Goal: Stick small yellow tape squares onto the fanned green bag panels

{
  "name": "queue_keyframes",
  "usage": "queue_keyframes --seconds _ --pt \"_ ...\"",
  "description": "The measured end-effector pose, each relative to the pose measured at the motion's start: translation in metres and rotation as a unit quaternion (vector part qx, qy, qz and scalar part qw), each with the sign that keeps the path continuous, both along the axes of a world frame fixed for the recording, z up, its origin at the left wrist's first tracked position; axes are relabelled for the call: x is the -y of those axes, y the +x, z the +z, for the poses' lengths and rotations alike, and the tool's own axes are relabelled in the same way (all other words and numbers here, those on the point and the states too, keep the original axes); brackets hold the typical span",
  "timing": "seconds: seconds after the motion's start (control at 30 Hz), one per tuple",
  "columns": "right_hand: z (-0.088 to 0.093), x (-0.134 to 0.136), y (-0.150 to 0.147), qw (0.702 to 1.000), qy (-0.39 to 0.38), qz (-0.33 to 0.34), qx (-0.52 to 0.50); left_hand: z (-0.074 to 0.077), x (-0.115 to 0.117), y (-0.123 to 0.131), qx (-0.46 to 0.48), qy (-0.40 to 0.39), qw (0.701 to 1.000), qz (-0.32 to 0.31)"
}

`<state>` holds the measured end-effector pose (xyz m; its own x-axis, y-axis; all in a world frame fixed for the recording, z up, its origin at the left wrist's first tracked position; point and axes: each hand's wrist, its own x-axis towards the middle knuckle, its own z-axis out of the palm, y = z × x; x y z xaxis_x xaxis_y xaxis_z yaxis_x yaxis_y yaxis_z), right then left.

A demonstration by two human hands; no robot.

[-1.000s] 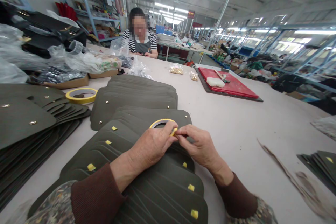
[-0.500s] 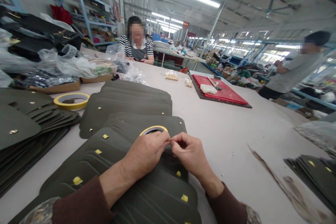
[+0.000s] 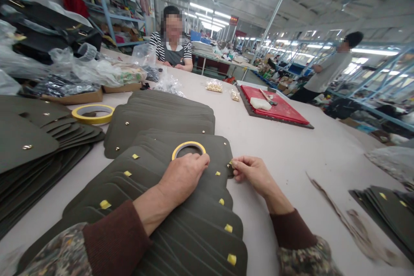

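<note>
A fanned stack of dark olive leather panels (image 3: 181, 224) lies in front of me, several marked with small yellow tape squares (image 3: 231, 259). My left hand (image 3: 183, 177) rests knuckles-up on the stack, fingers curled beside a roll of yellow tape (image 3: 188, 148); whether it grips the roll is hidden. My right hand (image 3: 254, 172) pinches the right corner of a panel at a small yellow tape piece (image 3: 230, 164).
More olive panel stacks sit at left (image 3: 35, 138), centre back (image 3: 161, 116) and far right (image 3: 388, 207). A second tape roll (image 3: 92, 114), plastic bags (image 3: 97, 73), a red cutting mat (image 3: 278, 110). One person sits across the table (image 3: 173, 47); another stands at right (image 3: 326, 73).
My hands were together at the tape roll, pulling tape. Now they are apart: the right hand has moved right to the panel's corner, the left has dropped onto the stack.
</note>
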<state>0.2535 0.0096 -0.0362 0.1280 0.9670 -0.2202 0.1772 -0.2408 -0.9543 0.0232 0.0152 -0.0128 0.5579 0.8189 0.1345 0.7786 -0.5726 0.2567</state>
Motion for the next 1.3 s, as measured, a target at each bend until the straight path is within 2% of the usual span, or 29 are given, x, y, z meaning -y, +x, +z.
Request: queue_keyframes --seconds 0.1,0.4,0.6,0.7,0.83,1.1,1.2,1.3 --pt "-0.003 0.001 0.004 0.999 -0.01 0.018 0.038 0.0 -0.001 0.001 -0.029 -0.009 0.999 -0.01" --pt "0.0 0.001 -0.008 0.989 -0.001 0.04 0.143 -0.004 -0.004 0.001 -0.005 -0.013 1.0 -0.023" --pt "0.001 0.001 0.003 0.998 -0.008 0.045 0.051 -0.003 -0.003 0.0 -0.001 -0.021 1.0 -0.021" --pt "0.001 0.002 0.003 0.997 -0.027 0.061 0.046 -0.003 -0.003 0.0 -0.005 -0.025 0.999 -0.019" --pt "0.001 0.002 -0.003 0.991 -0.033 0.068 0.106 -0.003 -0.003 0.0 -0.002 -0.024 1.0 -0.019" --pt "0.0 -0.001 -0.01 0.976 0.02 0.071 0.204 -0.003 -0.004 0.001 -0.002 -0.027 0.999 -0.018" --pt "0.0 -0.001 -0.009 0.984 0.002 0.05 0.171 -0.006 -0.004 0.001 0.018 -0.018 0.999 -0.022" --pt "-0.002 0.001 -0.004 0.995 0.0 0.021 0.093 -0.01 -0.004 0.0 0.04 -0.008 0.999 -0.03"
